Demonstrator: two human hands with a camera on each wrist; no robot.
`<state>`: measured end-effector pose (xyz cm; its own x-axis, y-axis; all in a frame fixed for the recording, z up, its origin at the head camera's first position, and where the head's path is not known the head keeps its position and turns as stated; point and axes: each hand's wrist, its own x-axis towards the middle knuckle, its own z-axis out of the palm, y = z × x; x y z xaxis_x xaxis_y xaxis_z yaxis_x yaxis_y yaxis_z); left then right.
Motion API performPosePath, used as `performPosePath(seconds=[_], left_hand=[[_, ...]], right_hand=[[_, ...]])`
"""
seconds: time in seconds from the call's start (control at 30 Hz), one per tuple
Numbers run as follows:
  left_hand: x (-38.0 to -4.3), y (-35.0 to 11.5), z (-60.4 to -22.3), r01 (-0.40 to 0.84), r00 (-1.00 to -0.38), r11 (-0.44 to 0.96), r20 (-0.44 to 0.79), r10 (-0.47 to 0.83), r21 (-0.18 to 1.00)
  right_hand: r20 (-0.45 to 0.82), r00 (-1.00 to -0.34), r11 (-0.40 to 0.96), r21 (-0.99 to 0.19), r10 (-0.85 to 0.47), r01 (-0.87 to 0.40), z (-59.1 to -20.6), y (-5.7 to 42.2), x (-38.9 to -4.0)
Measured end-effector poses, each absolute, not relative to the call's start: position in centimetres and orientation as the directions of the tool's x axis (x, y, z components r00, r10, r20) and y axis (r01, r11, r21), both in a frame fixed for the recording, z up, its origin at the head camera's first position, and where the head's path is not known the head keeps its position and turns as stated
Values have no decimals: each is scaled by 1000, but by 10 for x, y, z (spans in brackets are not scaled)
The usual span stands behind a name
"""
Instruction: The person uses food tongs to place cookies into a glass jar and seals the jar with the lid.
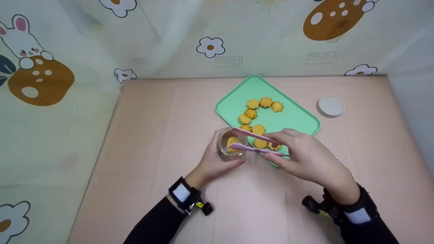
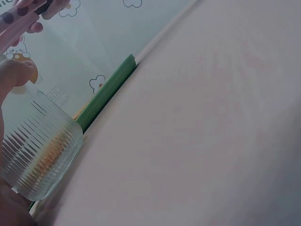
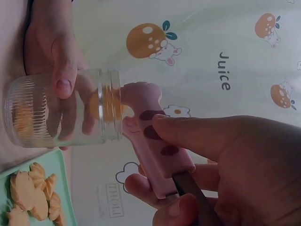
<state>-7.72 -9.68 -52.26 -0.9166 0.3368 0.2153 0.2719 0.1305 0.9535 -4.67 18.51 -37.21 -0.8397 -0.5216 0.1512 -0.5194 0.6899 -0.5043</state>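
My left hand [image 1: 212,159] grips a ribbed glass jar [image 3: 89,117] round its side, mouth upward. One yellow cookie [image 3: 23,122] lies at the jar's bottom, and another cookie [image 3: 104,104] shows just inside its neck. With thumb and fingers, my right hand [image 1: 307,157] holds pink paw-tipped tongs [image 3: 153,127]. The tongs' two arms stand apart in the head view, their tips right at the jar's mouth. Behind the jar, several flower-shaped cookies [image 1: 266,102] lie on a green tray [image 1: 288,113]. In the left wrist view the jar [image 2: 51,146] shows at the left edge.
A round white lid [image 1: 331,106] lies on the table [image 1: 162,135] right of the tray. The tray's near corner reaches under my right hand. A printed sheet [image 1: 169,40] with flowers and rabbits hangs behind the table and down its left side.
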Motion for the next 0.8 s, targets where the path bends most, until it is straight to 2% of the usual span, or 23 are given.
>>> performPosePath(seconds=[0.3,0.5,0.7,0.8], left_hand=[[-76,-97,-522,265,-918,138,206,339,954],[-75,-97,-524,262,-921,158,198,334,952],[-75,-97,-523,272,-921,129,219,322,954],[-75,-96,-522,272,-920,123,221,322,954]], right_hand=[[138,-843,693,-508,-520,-511,-371,186,-47],[99,-878,724,-527,-468,-446,-363,197,-51],[140,-900,770,-475,-413,-427,-359,228,-81],[123,-924,819,-431,-363,-379,-364,247,-98]])
